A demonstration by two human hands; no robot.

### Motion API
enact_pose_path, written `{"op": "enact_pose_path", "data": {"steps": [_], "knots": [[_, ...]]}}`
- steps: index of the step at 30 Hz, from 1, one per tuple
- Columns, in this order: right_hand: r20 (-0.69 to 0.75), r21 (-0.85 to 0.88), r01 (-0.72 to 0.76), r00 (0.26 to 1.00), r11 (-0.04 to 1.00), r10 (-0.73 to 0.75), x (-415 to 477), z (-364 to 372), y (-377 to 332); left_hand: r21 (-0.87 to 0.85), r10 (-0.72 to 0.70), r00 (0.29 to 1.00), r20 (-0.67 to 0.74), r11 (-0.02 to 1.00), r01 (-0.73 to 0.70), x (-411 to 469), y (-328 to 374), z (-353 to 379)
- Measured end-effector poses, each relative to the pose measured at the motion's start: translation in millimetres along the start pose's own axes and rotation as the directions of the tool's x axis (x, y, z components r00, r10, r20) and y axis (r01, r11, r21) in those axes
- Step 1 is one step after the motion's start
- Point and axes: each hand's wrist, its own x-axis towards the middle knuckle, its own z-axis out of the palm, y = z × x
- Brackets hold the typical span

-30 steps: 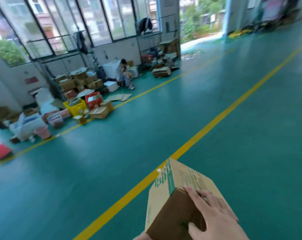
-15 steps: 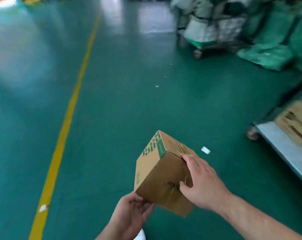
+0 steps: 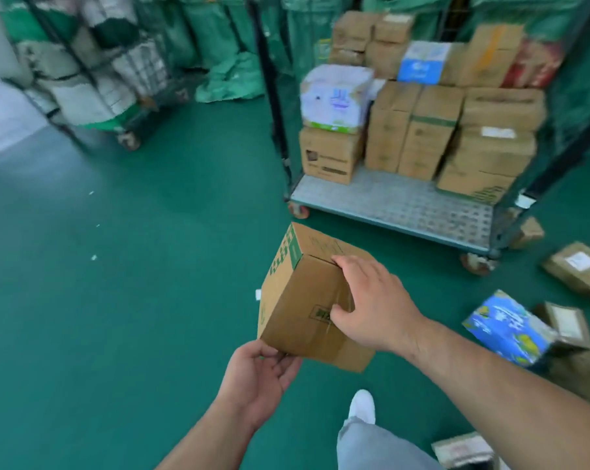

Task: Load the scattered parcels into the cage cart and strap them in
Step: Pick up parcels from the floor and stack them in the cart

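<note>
Cardboard, brown with green print, is what the person is carrying: a small box point(image 3: 307, 300), tilted onto one corner and hanging in the air over the green floor point(image 3: 117, 266), near and a little left of the cage cart's open front. The right hand point(image 3: 371, 300) is gripping it from above, fingers spreading over the top edge and thumb pressing on the near face. The left hand point(image 3: 259, 378) is cupping the lower near corner from beneath, fingers curling round it.

What is changing is the heading rather than the grip. A second ago the person was facing down the hall along a yellow line, with the left hand barely showing; half a second ago only a corner of the cart deck was showing at the right edge. Now the cage cart point(image 3: 405, 205) is filling the far right of the view, stacked parcels point(image 3: 422, 130) standing along its back and a strip of bare deck lying in front of them. The carry is probably nearing its end, and the next move is likely setting the box down on that strip or on the stack.

Loading is far from finished: a blue printed parcel point(image 3: 507, 327) and a brown parcel point(image 3: 578, 269) are lying on the floor at the right, with others beside them. Strapping is not yet beginning. A second cart point(image 3: 93, 79) of sacks is standing far left.
</note>
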Motion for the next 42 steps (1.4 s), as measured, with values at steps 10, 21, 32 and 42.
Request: {"op": "enact_pose_path", "data": {"steps": [10, 21, 32, 42], "knots": [[-0.114, 0.035, -0.076, 0.990, 0.997, 0.079, 75.8, -120.5, 131.7, 0.079, -0.126, 0.989, 0.081, 0.990, 0.119, 81.5, 22.0, 195.3], [-0.188, 0.128, -0.141, 0.968, 0.982, 0.164, 141.8, -171.7, 181.0, 0.163, -0.101, 0.988, -0.117, 0.979, 0.119, 173.5, 55.1, 305.4], [-0.218, 0.554, -0.277, 0.862, 0.785, 0.458, 285.4, -238.0, 272.1, 0.194, -0.196, 0.981, -0.008, 0.962, 0.194, 326.1, 134.5, 436.7], [-0.058, 0.630, -0.507, 0.724, 0.588, 0.687, 401.8, -316.7, 358.3, 0.354, -0.240, 0.962, 0.128, 0.917, 0.182, 428.8, 209.9, 579.3]]}}
